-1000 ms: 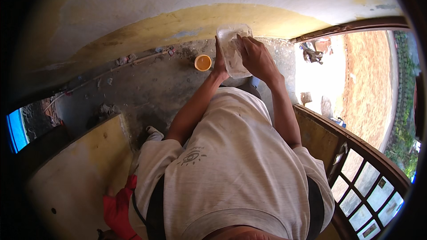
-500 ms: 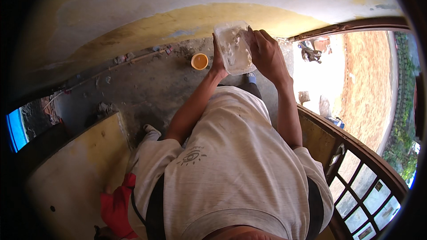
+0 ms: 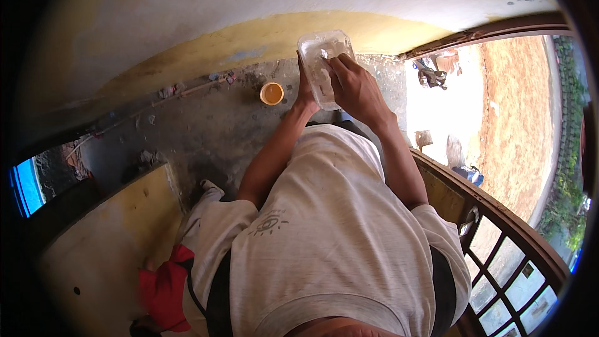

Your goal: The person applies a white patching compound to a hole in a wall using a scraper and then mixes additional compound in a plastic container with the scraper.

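A clear rectangular plastic tub [image 3: 321,85], smeared inside with whitish paste, is held up in front of me near the wall. My left hand [image 3: 305,90] grips its left side from below, with the fingers partly hidden behind it. Over the tub's inside is my right hand [image 3: 355,89], its fingers bent and pinched together close to a whitish lump. Whatever the pinch holds is too small and covered to name. On the floor to the left of the tub stands a small orange bucket [image 3: 264,94], with brownish orange showing inside.
A patchy yellow and white wall [image 3: 262,25] rises ahead. To the right lie a bright doorway and a brown glazed door [image 3: 499,243]. A low yellowish panel [image 3: 118,212] stands at left, beside a person in red [image 3: 163,281]. Debris lines the wall's foot.
My right hand has moved left and inward, from the tub's right rim to over its inside. The left hand keeps its grip, and the tub is tilted slightly differently.
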Demonstrator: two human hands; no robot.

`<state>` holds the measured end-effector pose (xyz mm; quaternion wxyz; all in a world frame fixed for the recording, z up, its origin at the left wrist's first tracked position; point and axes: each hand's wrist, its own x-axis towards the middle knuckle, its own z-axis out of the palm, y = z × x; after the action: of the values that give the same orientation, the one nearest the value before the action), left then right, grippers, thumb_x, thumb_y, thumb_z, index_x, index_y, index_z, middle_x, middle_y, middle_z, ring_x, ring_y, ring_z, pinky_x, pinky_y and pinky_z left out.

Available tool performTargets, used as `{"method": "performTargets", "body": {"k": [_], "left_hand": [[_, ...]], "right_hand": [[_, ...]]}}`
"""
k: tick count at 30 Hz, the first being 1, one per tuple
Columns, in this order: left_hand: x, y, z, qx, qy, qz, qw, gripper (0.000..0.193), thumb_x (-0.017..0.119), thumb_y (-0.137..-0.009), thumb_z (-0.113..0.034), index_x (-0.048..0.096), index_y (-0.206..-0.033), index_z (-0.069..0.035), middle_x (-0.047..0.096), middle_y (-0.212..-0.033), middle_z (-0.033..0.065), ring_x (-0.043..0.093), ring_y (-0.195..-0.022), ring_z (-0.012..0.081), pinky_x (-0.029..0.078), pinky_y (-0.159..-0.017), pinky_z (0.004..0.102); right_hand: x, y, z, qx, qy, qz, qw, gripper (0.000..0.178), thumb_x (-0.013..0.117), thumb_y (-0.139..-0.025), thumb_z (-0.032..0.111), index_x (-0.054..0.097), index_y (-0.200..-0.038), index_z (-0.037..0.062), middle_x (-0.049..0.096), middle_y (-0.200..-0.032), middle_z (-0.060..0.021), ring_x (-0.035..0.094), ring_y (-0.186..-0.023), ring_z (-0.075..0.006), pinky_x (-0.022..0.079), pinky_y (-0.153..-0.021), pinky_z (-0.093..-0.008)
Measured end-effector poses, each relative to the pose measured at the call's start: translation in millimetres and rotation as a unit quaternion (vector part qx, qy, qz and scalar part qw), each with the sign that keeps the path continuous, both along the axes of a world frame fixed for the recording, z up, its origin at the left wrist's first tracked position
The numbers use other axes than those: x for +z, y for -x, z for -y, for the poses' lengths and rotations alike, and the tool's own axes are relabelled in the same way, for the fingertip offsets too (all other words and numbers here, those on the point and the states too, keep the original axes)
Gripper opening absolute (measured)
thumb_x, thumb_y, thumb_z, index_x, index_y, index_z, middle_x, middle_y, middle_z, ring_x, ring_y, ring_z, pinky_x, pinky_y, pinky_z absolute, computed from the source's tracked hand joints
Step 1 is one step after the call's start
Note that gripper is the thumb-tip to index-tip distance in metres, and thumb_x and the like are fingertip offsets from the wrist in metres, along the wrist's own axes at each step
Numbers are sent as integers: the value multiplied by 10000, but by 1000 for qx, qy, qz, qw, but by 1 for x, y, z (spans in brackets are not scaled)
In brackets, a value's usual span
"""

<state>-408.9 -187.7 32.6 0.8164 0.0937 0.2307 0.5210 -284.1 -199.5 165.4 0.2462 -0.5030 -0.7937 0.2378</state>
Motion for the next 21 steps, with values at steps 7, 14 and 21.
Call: {"method": "performTargets", "body": {"k": [7,14,21], "left_hand": [[13,-34,-9,2,-18,-29,999,871,295,-971,-803,490,-1476,-121,618,-1374,113,621,-1255,276,528,-1063,474],[15,-63,-20,0,-27,38,999,772,313,-1011,-719,502,-1462,-121,624,-1360,115,627,-1239,276,545,-1035,472],[22,-92,-26,-16,-64,79,995,554,356,-1091,-520,526,-1417,-106,634,-1322,104,650,-1190,245,576,-996,419]], "right_hand": [[19,-45,-19,-18,-9,-16,1000,177,618,-907,20,615,-1084,12,623,-940,-190,657,-823,-427,530,-698,-510],[31,-87,-32,-22,6,-60,998,137,591,-953,8,625,-1067,-58,655,-947,-214,659,-810,-405,517,-722,-454],[7,-109,-35,-13,4,-90,996,146,635,-954,44,607,-1071,-40,677,-942,-243,661,-819,-455,526,-704,-467]]}}
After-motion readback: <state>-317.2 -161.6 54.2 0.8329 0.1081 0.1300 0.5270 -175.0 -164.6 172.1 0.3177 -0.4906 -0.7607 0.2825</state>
